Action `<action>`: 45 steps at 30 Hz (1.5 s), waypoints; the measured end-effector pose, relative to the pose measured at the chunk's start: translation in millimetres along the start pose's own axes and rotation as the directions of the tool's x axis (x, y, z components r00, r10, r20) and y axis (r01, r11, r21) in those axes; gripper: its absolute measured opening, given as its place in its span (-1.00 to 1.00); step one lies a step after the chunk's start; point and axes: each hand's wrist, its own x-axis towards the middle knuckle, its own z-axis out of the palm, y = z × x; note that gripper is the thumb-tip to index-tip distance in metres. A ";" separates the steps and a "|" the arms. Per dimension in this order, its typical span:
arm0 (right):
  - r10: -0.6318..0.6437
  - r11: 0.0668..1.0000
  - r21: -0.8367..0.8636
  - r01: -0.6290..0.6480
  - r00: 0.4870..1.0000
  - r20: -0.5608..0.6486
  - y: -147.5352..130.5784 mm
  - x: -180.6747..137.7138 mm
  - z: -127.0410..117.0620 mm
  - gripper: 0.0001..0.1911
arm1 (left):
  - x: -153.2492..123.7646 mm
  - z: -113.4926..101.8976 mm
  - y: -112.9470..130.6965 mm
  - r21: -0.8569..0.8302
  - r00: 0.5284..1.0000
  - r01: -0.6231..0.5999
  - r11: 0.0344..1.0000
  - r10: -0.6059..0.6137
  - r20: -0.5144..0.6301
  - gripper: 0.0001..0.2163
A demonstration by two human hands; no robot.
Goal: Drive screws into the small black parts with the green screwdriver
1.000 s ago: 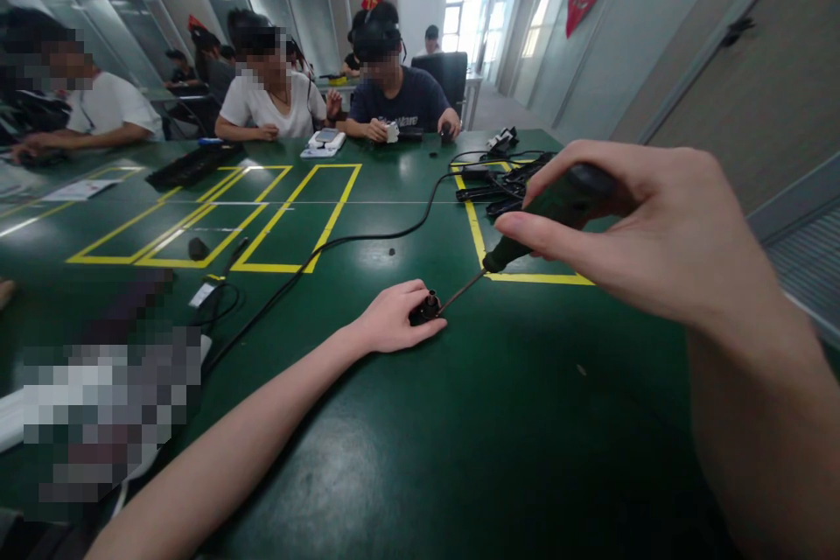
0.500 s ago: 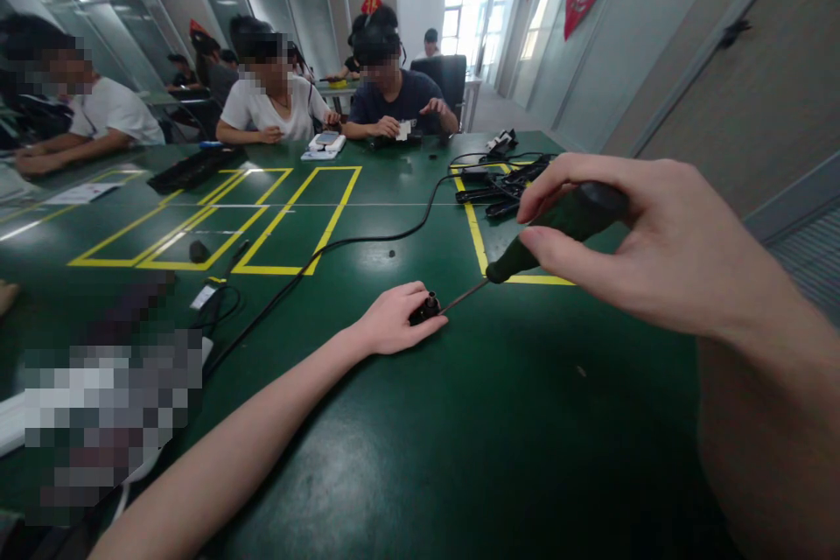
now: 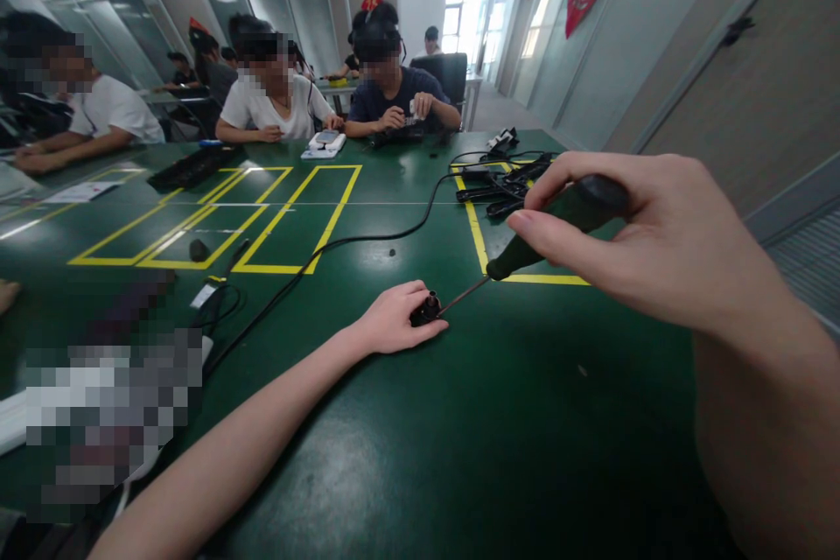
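My left hand (image 3: 400, 319) rests on the green table (image 3: 512, 437), its fingers and thumb closed round a small black part (image 3: 426, 308) with a short round post on top. Fingers hide much of that part, so its kind does not show. In my right hand (image 3: 662, 236) is a screwdriver (image 3: 564, 223) with a dark green handle, gripped between thumb and fingers. Its thin shaft slants down to the left, and the tip meets the right side of the black part.
A black cable (image 3: 367, 238) crosses the table beyond my left hand. Black parts (image 3: 502, 192) lie piled inside yellow tape at the back right. Nearer the left are a small dark block (image 3: 199, 251) and a cable connector (image 3: 213, 287). Several people sit opposite.
My right thumb and fingers have shifted round the screwdriver handle. My left hand and the black part stay in place. The person opposite has raised a white piece.
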 end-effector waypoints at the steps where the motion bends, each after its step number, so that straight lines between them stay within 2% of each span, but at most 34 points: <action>1: 0.001 1.000 0.002 -0.001 1.000 0.003 0.1 0.1 -0.1 -0.71 | 0.1 0.1 0.0 0.003 1.000 0.001 1.000 -0.001 0.000 -0.71; 8: -0.017 0.999 0.039 0.018 1.000 -0.023 1.4 2.2 0.7 -0.71 | 0.5 0.9 0.4 0.056 1.000 -0.003 0.998 0.003 0.008 -0.72; 12: 0.006 0.997 0.073 -0.006 1.000 -0.002 7.4 5.5 1.5 -0.75 | 1.9 1.5 1.4 0.156 1.000 0.015 0.988 -0.016 0.005 -0.70; 15: -0.018 0.991 0.135 0.022 0.999 -0.028 14.9 8.8 4.5 -0.72 | 3.0 1.7 2.6 0.218 0.999 0.042 0.975 -0.045 0.010 -0.69; 23: 0.031 0.981 0.191 -0.023 0.999 -0.043 20.9 13.7 8.0 -0.75 | 3.1 2.1 1.9 0.234 0.999 0.036 0.972 -0.041 0.014 -0.68; 31: 0.075 0.976 0.206 -0.075 0.997 0.011 26.6 13.8 3.2 -0.83 | 3.9 1.4 3.9 0.242 0.998 0.048 0.969 -0.056 0.029 -0.68; 35: 0.098 0.985 0.143 -0.094 0.995 -0.020 25.8 17.0 6.0 -0.76 | 4.0 0.7 5.4 0.253 0.997 0.056 0.966 -0.067 0.034 -0.68; 39: 0.094 0.990 0.115 -0.086 0.994 -0.063 24.3 19.9 11.0 -0.59 | 3.7 1.3 5.7 0.247 0.998 0.051 0.968 -0.062 0.034 -0.69; 45: 0.133 0.984 0.127 -0.124 0.989 -0.061 27.4 17.2 7.5 -0.81 | 3.9 2.5 4.1 0.259 0.997 0.056 0.964 -0.067 0.034 -0.69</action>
